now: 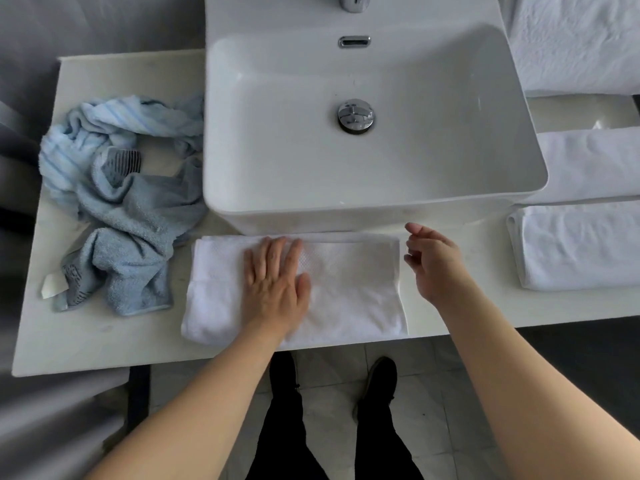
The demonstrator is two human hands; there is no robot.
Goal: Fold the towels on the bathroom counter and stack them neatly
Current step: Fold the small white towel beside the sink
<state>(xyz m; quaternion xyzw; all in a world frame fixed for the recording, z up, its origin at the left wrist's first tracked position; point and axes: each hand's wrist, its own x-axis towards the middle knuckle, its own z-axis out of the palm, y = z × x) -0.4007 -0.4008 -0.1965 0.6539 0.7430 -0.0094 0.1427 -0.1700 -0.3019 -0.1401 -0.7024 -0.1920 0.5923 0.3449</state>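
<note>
A folded white towel (349, 292) lies flat on the counter (69, 341) in front of the basin. My left hand (275, 285) presses flat on its left half, fingers spread. My right hand (433, 265) hovers at the towel's right edge, fingers loosely curled and holding nothing. A crumpled blue towel (121, 209) lies in a heap on the left of the counter. Right of the basin sit a folded white towel (578, 244) near the front, another white towel (595, 164) behind it, and a third white towel (575, 39) at the back.
The white basin (374, 209) with a chrome drain (356, 116) fills the counter's middle, leaving only a narrow strip in front. A small paper tag (53, 285) lies by the blue towel. Tiled floor, my legs and shoes show below the counter edge.
</note>
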